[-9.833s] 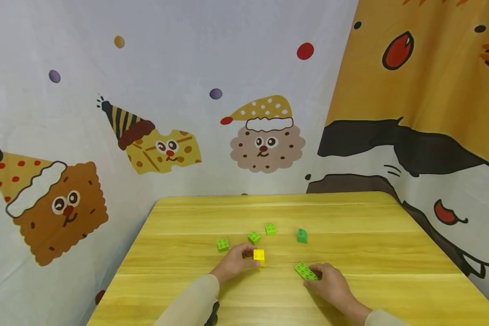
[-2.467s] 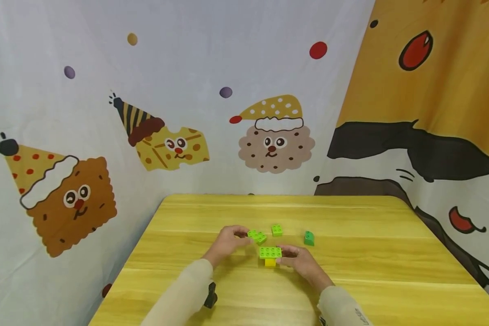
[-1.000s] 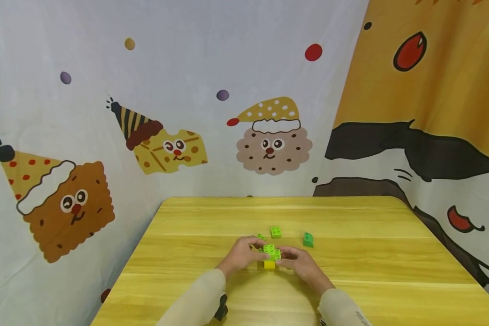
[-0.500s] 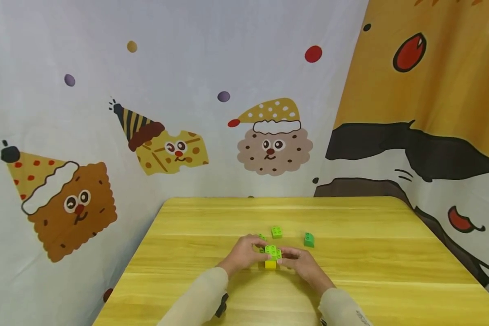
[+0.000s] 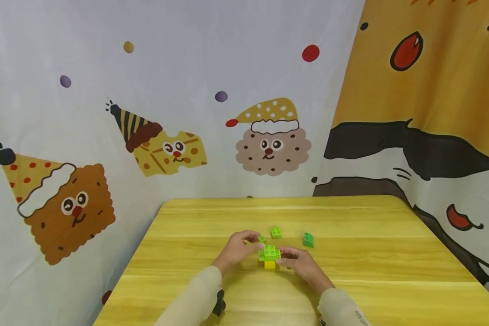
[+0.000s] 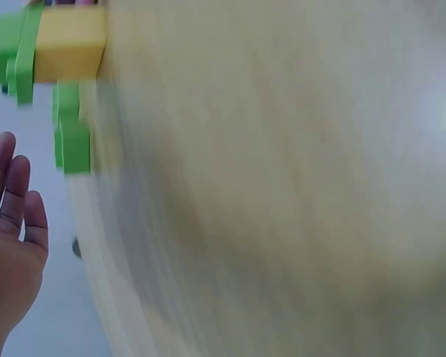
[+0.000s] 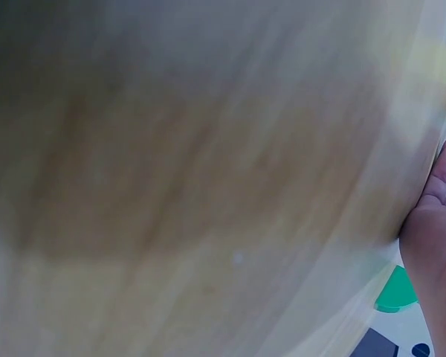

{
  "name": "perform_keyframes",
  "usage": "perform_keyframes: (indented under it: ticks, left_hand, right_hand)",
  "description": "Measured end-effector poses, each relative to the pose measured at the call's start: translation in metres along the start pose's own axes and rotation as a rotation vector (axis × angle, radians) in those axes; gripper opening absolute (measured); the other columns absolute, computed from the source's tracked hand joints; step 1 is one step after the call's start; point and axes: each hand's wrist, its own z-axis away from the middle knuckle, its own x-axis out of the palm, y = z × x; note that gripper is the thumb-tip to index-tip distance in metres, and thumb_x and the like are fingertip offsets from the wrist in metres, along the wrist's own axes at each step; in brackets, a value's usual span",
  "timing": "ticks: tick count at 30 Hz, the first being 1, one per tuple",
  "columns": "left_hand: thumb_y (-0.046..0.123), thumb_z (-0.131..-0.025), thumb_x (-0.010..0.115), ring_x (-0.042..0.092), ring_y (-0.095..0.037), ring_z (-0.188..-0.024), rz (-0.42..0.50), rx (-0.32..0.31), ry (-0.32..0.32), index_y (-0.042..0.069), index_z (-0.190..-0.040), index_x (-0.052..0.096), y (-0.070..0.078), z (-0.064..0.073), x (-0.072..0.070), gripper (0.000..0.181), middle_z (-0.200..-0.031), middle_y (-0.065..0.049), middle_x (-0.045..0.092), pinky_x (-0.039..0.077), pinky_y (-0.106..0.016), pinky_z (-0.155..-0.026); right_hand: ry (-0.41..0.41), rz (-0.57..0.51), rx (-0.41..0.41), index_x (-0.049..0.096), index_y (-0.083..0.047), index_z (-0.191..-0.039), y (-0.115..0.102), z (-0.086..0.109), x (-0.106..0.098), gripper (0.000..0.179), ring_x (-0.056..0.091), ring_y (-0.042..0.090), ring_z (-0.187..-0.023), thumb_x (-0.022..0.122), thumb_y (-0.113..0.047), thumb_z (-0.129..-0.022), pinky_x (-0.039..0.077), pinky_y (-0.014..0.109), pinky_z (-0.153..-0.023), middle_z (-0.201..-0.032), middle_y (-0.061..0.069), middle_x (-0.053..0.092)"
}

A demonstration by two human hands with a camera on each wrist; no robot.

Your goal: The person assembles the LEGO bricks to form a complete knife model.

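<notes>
Between the hands stands a small stack of toy building bricks: a yellow brick (image 5: 270, 265) at the bottom, a long lime brick (image 5: 261, 256) across it, and a square lime brick (image 5: 270, 250) centred on top. My right hand (image 5: 303, 266) steadies the stack from the right, thumb and fingers at the end of the long brick. Just left of the stack, my left hand (image 5: 238, 250) holds nothing; its fingers are spread apart from the bricks in the left wrist view. Behind the stack, partly hidden, lies another square lime brick (image 5: 262, 239).
A further square lime brick (image 5: 275, 232) lies behind the stack, and a darker green curved brick (image 5: 308, 240) is to its right. The wooden table (image 5: 187, 217) reaches back to a printed cloth (image 5: 187, 54).
The left hand brought a square lime brick from the left onto the long brick, pressed it there, and has now let go, moving slightly left. The right hand stays at the stack.
</notes>
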Motion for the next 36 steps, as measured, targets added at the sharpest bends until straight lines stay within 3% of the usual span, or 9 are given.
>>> perform_keyframes:
  ticks: [6,11,15,23,36]
  left_hand:
    - [0.03,-0.093,0.071,0.055,-0.023,-0.106,-0.034,-0.019,0.097,0.003,-0.128,0.064,-0.016,-0.011,-0.016,0.045,-0.113,-0.007,0.064,0.049,-0.042,-0.087]
    - [0.031,-0.091,0.075,0.056,-0.026,-0.106,-0.041,-0.052,0.124,0.001,-0.126,0.065,-0.028,-0.021,-0.017,0.048,-0.117,-0.014,0.064,0.049,-0.045,-0.09]
    - [0.028,-0.089,0.077,0.057,-0.026,-0.105,-0.043,-0.08,0.119,0.0,-0.125,0.066,-0.034,-0.026,-0.013,0.047,-0.116,-0.013,0.064,0.049,-0.045,-0.09]
    - [0.026,-0.086,0.08,0.059,-0.026,-0.104,-0.07,-0.122,0.105,0.002,-0.12,0.067,-0.035,-0.035,-0.001,0.044,-0.114,-0.012,0.065,0.049,-0.046,-0.092]
    - [0.026,-0.081,0.085,0.059,-0.024,-0.101,-0.208,-0.166,0.113,0.009,-0.106,0.071,-0.029,-0.039,0.007,0.034,-0.106,-0.002,0.064,0.048,-0.045,-0.092]
  right_hand:
    - [-0.008,-0.009,-0.001,0.066,-0.001,-0.127,0.0,0.0,-0.001,0.051,0.06,0.025,-0.106,0.082,-0.022,-0.083,0.052,0.039,-0.087,-0.115,0.009,0.066]
    - [-0.013,-0.009,-0.003,0.066,-0.002,-0.127,0.001,0.0,-0.001,0.052,0.059,0.024,-0.105,0.081,-0.024,-0.084,0.051,0.04,-0.088,-0.114,0.008,0.066]
    - [-0.026,-0.018,-0.008,0.065,-0.002,-0.128,0.0,0.001,0.0,0.051,0.059,0.024,-0.104,0.081,-0.025,-0.084,0.052,0.04,-0.087,-0.114,0.008,0.065]
    - [-0.023,-0.017,0.006,0.066,-0.002,-0.128,-0.002,0.003,-0.001,0.05,0.058,0.024,-0.106,0.08,-0.024,-0.085,0.051,0.04,-0.088,-0.115,0.008,0.065]
    - [-0.012,-0.006,-0.007,0.066,-0.001,-0.127,-0.001,0.002,0.0,0.047,0.06,0.025,-0.106,0.08,-0.02,-0.085,0.051,0.042,-0.087,-0.115,0.008,0.066]
